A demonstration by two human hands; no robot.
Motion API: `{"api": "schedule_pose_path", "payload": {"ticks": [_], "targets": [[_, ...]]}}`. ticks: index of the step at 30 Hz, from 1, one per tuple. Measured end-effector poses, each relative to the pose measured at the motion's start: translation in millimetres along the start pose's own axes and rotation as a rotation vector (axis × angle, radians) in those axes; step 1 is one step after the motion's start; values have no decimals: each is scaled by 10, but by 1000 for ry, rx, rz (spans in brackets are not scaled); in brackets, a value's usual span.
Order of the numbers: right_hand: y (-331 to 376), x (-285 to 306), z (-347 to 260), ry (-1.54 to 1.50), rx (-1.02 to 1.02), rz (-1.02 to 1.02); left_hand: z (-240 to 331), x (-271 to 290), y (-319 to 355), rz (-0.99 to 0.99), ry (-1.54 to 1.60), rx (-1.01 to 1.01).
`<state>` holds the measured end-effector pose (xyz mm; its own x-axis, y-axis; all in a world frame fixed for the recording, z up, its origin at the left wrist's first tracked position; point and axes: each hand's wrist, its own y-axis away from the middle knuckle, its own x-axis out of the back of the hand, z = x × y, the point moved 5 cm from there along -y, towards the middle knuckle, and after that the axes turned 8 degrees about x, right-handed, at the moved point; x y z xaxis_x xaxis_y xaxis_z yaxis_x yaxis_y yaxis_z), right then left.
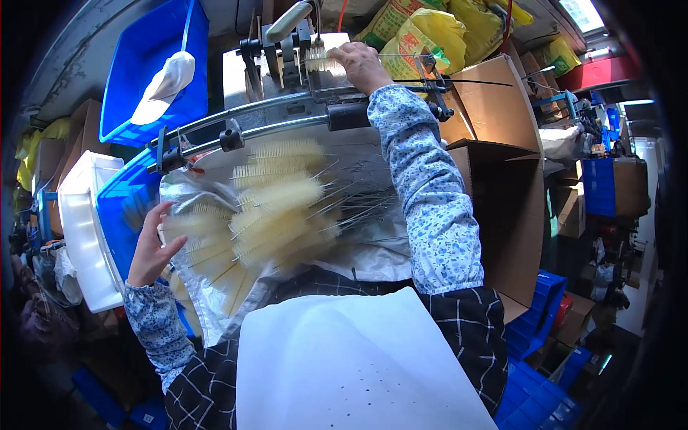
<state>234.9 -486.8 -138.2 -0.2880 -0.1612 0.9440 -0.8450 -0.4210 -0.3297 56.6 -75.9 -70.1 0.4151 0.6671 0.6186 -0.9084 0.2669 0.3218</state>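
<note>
Up at the metal machine (287, 107), my right hand (362, 68) is closed around a small wire-stemmed brush (316, 59). The brush's pale bristles show left of my fingers, and a thin wire runs out to the right. My left hand (149, 247) is open, thumb and fingers apart, at the left edge of a pile of cream bristle brushes (279, 208). These lie in front of the machine on white sheeting (215, 315), most of their wire stems pointing right. Part of the pile is blurred.
Metal rods (265, 130) with black clamps cross above the pile. On the left are a blue bin (118, 86) with a white cap (166, 86) on it and a white tub (86, 229). An open cardboard box (505, 215) stands right of my right arm; yellow bags (423, 39) sit behind.
</note>
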Motion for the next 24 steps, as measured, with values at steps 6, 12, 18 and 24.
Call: {"api": "schedule_pose_path", "payload": {"ticks": [6, 12, 18, 24], "targets": [[57, -26, 50, -24, -18, -9, 1664, -157, -590, 83, -269, -464], [-96, 142, -112, -83, -108, -239, 3267, -1885, -1671, -195, -797, -678], [6, 33, -100, -97, -72, -88, 3408, -3281, -2428, -203, -967, -556], [-18, 60, -149, -101, -81, -41, 3395, -3428, -2532, -222, -1000, -653]]}}
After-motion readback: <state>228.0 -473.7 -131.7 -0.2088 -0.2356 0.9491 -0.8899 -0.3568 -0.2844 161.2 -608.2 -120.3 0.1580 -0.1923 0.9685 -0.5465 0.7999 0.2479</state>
